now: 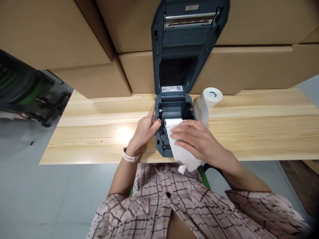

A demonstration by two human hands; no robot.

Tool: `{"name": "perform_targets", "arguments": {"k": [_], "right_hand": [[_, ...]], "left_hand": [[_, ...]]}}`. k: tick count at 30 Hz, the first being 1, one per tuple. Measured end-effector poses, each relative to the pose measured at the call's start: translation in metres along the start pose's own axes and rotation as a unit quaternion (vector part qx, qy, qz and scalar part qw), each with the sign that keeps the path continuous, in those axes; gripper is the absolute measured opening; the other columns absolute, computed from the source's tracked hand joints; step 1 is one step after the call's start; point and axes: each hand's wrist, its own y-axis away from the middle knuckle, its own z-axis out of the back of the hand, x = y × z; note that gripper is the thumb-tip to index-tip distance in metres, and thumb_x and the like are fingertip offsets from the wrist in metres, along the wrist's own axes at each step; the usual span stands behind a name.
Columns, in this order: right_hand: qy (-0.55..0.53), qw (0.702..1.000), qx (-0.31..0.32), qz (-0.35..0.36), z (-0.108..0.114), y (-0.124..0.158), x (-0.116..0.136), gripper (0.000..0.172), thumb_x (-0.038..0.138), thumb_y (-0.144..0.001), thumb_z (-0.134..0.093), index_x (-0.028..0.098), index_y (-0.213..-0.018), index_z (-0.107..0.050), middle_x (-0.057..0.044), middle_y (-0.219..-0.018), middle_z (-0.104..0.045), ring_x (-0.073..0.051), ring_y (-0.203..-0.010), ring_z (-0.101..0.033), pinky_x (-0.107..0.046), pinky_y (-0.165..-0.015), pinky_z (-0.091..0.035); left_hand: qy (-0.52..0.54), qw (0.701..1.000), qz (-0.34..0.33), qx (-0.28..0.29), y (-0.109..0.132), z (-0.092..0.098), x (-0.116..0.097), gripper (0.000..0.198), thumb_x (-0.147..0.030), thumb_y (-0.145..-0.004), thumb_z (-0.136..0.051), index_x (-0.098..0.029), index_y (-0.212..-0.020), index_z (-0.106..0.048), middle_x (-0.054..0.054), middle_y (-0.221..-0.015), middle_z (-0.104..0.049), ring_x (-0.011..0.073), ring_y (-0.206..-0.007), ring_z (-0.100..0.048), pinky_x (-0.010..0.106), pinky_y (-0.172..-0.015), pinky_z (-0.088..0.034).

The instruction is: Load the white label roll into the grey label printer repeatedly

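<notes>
A dark grey label printer [174, 109] stands on the wooden table [99, 132] with its lid [186, 43] swung up. A small white paper roll [173, 122] lies in its bay, and a strip of paper [183, 156] runs out over the front toward me. My left hand [146, 131] grips the printer's left side, thumb on the edge by the roll. My right hand [193, 137] lies flat on the paper strip, fingers stretched and pressing it down. A second white roll [208, 101] stands just right of the printer.
Large cardboard boxes [249, 66] are stacked along the back of the table behind the printer. A dark chair with green parts [27, 89] stands on the grey floor at the left. The table's front edge runs just before my body.
</notes>
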Motion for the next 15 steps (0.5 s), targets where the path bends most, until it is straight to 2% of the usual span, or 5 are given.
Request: {"name": "perform_targets", "arguments": {"k": [2,7,10,12,15], "right_hand": [[0.029,0.999,-0.013,0.01,-0.005,0.014,0.014,0.028,0.023,-0.106,-0.06,0.029,-0.129,-0.073,-0.004,-0.129,-0.08,-0.025,-0.12,-0.074,-0.054,-0.113,-0.055],[0.078,0.995,-0.054,-0.026,-0.021,0.034,0.04,0.041,0.026,-0.103,-0.065,0.024,-0.144,-0.064,-0.011,-0.141,-0.074,-0.029,-0.13,-0.072,-0.056,-0.108,-0.06],[0.072,0.994,-0.061,-0.051,-0.028,0.037,0.045,0.054,0.025,-0.102,-0.065,0.029,-0.155,-0.054,-0.01,-0.147,-0.07,-0.031,-0.134,-0.07,-0.059,-0.107,-0.059],[0.072,0.994,-0.067,-0.055,-0.03,0.036,0.047,0.06,0.025,-0.102,-0.066,0.031,-0.159,-0.049,-0.009,-0.147,-0.07,-0.03,-0.133,-0.071,-0.058,-0.106,-0.06],[0.083,0.992,-0.072,-0.055,-0.03,0.035,0.047,0.063,0.027,-0.102,-0.066,0.035,-0.161,-0.045,-0.008,-0.146,-0.071,-0.03,-0.131,-0.072,-0.057,-0.103,-0.06]], "left_hand": [[0.003,1.0,0.007,-0.006,0.001,-0.001,-0.001,0.075,-0.031,-0.095,-0.051,-0.014,-0.167,-0.036,-0.007,-0.067,-0.05,0.0137,-0.062,-0.043,0.03,-0.065,-0.033],[0.0,0.998,0.05,-0.047,0.007,-0.008,-0.005,0.073,-0.041,-0.098,-0.061,-0.016,-0.164,-0.042,-0.004,-0.073,-0.057,0.0155,-0.068,-0.051,0.032,-0.069,-0.038],[0.038,0.995,0.04,-0.088,0.008,-0.015,0.0,0.085,-0.05,-0.097,-0.066,-0.019,-0.169,-0.032,0.01,-0.116,-0.071,0.0207,-0.095,-0.063,0.034,-0.083,-0.048],[0.078,0.993,0.006,-0.083,0.007,-0.019,0.008,0.091,-0.056,-0.099,-0.065,-0.023,-0.172,-0.022,0.017,-0.151,-0.058,0.0268,-0.124,-0.061,0.04,-0.102,-0.05],[0.105,0.992,-0.046,-0.054,0.005,-0.02,0.015,0.088,-0.06,-0.102,-0.06,-0.027,-0.172,-0.018,0.015,-0.175,-0.035,0.0321,-0.157,-0.039,0.049,-0.127,-0.034]]}}
